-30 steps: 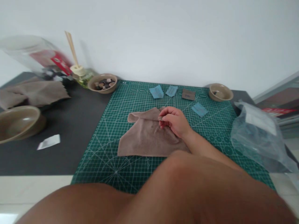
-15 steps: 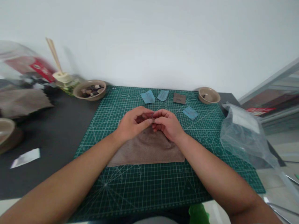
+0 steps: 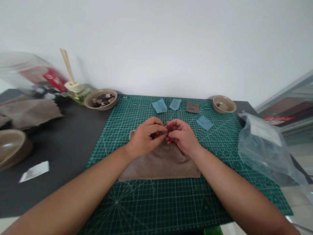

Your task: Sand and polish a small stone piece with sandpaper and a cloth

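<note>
So, hands: left hand point(image 3: 144, 140) and right hand point(image 3: 183, 137) pinch a small dark piece point(image 3: 166, 133) between their fingertips, close together.
Cloth: brown cloth point(image 3: 160, 166) lies under them, mid-way on the cutting mat point(image 3: 156, 205).

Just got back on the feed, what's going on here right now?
A person is working with both hands over a brown cloth lying on a green cutting mat. The left hand and right hand meet at the cloth's upper edge, their fingertips together on a small dark piece, too small to identify. Blue slips lie farther up the mat, and a bowl of stones sits just past its far left corner.
</note>
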Demonstrator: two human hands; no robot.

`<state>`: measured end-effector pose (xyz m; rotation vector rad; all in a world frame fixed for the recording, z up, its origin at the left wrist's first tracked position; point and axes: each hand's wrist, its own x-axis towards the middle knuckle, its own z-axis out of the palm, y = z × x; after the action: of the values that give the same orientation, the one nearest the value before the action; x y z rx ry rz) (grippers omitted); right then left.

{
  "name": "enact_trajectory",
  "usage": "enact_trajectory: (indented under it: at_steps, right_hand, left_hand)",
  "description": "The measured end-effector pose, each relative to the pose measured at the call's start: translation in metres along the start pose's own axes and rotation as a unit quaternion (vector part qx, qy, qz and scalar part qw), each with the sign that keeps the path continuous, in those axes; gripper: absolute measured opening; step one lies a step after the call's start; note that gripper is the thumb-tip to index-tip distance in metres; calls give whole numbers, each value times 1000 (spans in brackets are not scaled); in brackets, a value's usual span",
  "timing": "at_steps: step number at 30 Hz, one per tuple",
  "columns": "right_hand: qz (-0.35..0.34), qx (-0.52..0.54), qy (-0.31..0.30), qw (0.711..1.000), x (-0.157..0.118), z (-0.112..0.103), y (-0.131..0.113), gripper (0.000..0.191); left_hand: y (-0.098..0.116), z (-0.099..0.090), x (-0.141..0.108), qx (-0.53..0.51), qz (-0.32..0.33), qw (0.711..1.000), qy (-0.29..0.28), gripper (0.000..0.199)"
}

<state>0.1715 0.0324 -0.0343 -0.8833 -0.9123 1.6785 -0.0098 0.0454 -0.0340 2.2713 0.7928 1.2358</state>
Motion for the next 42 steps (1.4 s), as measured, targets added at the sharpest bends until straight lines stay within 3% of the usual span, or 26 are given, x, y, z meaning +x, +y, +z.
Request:
enact_trajectory:
  at_steps: [8,27,42]
  right_hand:
    - [-16,-38,-3,999,-3,0,2,23]
    - [-25,-98,-42,994,-4,2,2,36]
    - [-20,-117,-37,992,-7,4,0,28]
  left_hand:
    - [3,1,-1,2,18,1000,9,13]
    - [2,2,-1,13,28,999,-23,13]
    - [3,1,-1,18,9,999,-38,15]
